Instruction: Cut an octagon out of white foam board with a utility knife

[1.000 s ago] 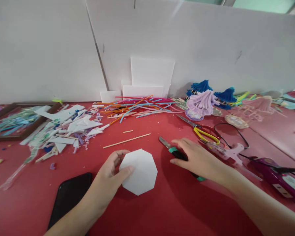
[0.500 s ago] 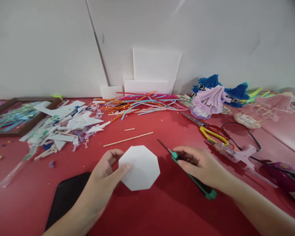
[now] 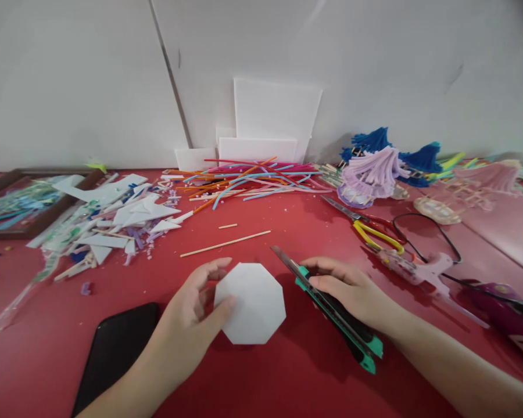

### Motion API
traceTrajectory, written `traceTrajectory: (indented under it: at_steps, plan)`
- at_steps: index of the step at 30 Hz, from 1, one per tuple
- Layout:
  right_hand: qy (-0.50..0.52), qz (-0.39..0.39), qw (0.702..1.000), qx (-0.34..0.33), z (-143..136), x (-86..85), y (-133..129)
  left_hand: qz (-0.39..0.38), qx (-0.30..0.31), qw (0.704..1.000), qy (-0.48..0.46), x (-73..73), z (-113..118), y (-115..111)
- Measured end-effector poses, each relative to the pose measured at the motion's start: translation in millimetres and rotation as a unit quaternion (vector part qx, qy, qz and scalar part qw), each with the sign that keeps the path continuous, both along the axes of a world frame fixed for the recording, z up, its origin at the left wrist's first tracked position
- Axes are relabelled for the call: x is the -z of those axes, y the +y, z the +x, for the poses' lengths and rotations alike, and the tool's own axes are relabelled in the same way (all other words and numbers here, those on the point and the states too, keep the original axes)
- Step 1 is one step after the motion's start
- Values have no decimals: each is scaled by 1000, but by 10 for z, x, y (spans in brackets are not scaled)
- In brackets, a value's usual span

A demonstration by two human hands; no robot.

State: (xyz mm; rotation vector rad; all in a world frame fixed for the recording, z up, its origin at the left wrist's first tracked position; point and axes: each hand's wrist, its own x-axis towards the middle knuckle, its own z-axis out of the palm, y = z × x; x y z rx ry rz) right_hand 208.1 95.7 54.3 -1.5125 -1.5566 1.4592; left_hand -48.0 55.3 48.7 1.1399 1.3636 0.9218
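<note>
My left hand (image 3: 203, 307) holds a white octagonal board (image 3: 255, 305) at its left edge, the thumb on top and the fingers behind. To the right, my right hand (image 3: 348, 287) is closed around a green and black utility knife (image 3: 335, 319). Its blade is out and points up and to the left, a short way from the board's upper right side. Beyond the board, a long thin wooden stick (image 3: 225, 244) and a shorter one (image 3: 228, 226) lie on the red table (image 3: 261, 383).
Scraps (image 3: 113, 220) and a black phone (image 3: 117, 354) lie at left. Pipe cleaners (image 3: 253, 183) line the back. Scissors (image 3: 353, 216), yellow-handled pliers (image 3: 379, 238), a glue gun (image 3: 422, 273) and small roofed models (image 3: 372, 174) stand or lie at right.
The knife has turned in my right hand, showing more of its side, and its blade tip has shifted left. The octagonal board has moved slightly toward me and rotated a little.
</note>
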Motion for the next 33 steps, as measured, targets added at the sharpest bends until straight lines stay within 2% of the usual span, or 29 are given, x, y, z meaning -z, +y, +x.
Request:
traceTrajectory:
  at_steps: [4,6,8,11,13,15,19,23,26,28,33]
  plan:
    - [-3,2,1000,0,6,-1,6,17,40,994,97,65,25,-33]
    - [-5,4,1000,1,11,5,7,61,48,982,172,89,23,-61]
    - [-6,4,1000,7,15,11,8,142,58,945,290,105,11,-92]
    - [-2,-5,1000,17,18,12,9,248,72,847,464,113,-9,-126]
    - [3,-15,1000,17,18,5,10,273,77,799,530,101,-15,-134]
    - [3,-16,1000,23,18,-7,12,256,84,783,560,74,-12,-134]
    - [-5,-12,999,45,18,-31,8,216,92,797,556,9,9,-136]
    - [2,-27,998,60,15,-43,-5,296,53,801,517,18,-10,-135]
    - [21,-44,996,78,20,-36,-4,290,35,821,492,48,-50,-110]
    - [43,-62,993,90,36,-17,6,260,62,835,480,54,-70,-98]
    - [116,-103,982,109,87,39,44,214,196,869,402,41,-44,-156]
